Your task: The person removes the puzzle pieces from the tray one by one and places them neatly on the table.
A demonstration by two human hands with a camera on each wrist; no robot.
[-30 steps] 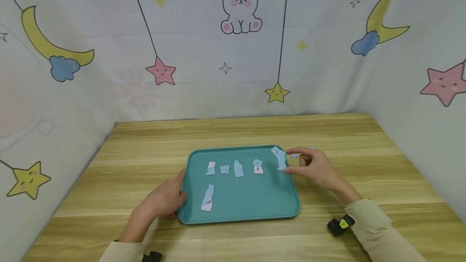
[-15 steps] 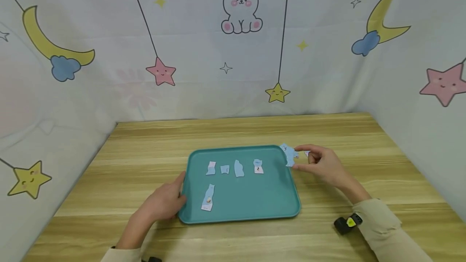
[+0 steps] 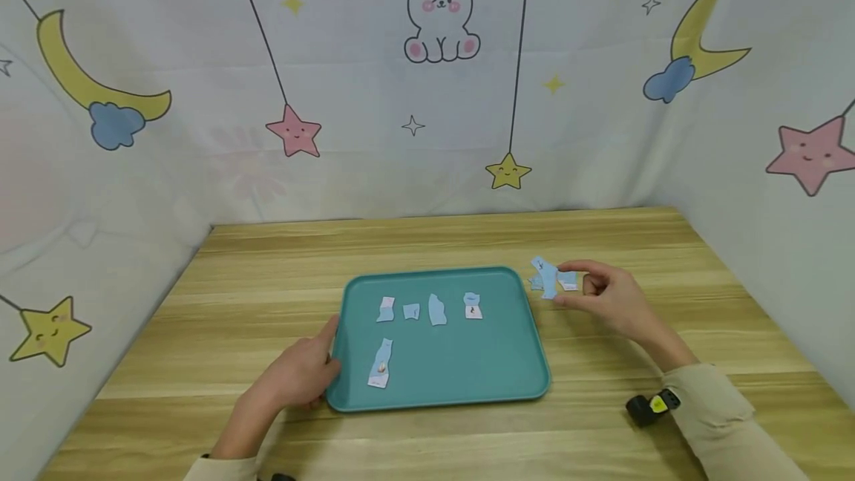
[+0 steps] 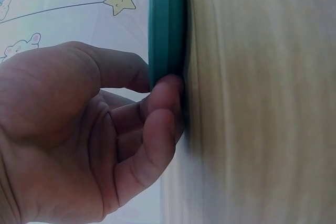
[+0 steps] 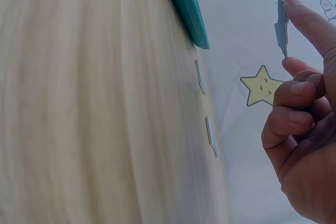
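Note:
My right hand (image 3: 617, 305) pinches a flat, irregular light-blue piece (image 3: 548, 278) between thumb and a finger, above the table just past the tray's right rim. Small dark marks show on it, and the right wrist view gives its thin edge-on side (image 5: 282, 24). Two similar pieces lie on the table behind it, a partly covered left one (image 3: 536, 283) and a right one (image 3: 568, 280). At the teal tray (image 3: 461, 362), my left hand (image 3: 300, 371) grips the left rim. The left wrist view has its thumb at the rim and other fingers (image 4: 157, 140) curled low against the side.
On the tray, a back row of several light-blue pieces includes a tall one (image 3: 437, 310) and one with a white lower part (image 3: 473, 306). A longer piece (image 3: 381, 364) lies at the front left. A printed curtain (image 3: 367, 169) hangs behind the wooden table (image 3: 280, 251).
My right hand has carried the pinched piece rightward from above the tray's back right corner to beyond the rim. My left hand and the pieces on the tray have stayed put.

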